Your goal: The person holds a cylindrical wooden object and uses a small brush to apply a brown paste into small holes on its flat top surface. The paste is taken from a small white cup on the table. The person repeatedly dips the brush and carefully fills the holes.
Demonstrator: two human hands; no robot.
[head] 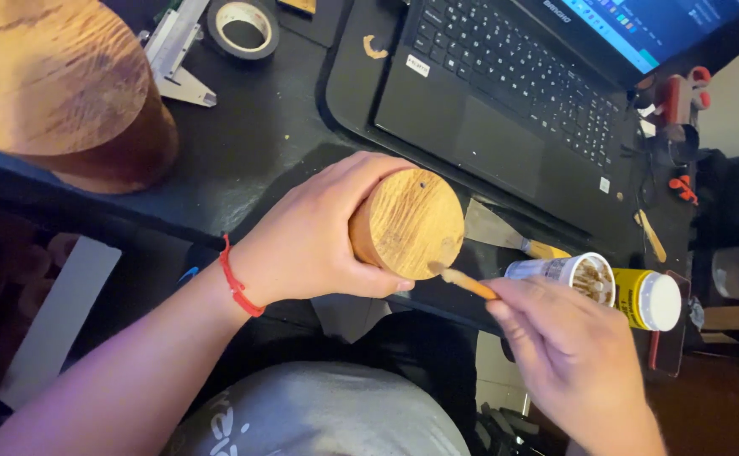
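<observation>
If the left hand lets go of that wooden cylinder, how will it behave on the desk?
On its side, the round wooden cylinder would probably roll. It looks solid, so likely stiff and fairly heavy for its size. The left hand wraps it fully, suggesting it needs a wide grip.

Laptop (504, 101) behind wooden cylinder (407, 224); jars (614, 287) right.

**Colours and grain, desk view**

Round wooden block (409, 221): honey-tan, darker streaked grain. Thin orange-handled brush (464, 282): pale, possibly paste-coated tip. Cylindrical yellow container (644, 299): white lid. Cord bracelet (236, 281): red. Open laptop (504, 93): black, white key legends.
</observation>
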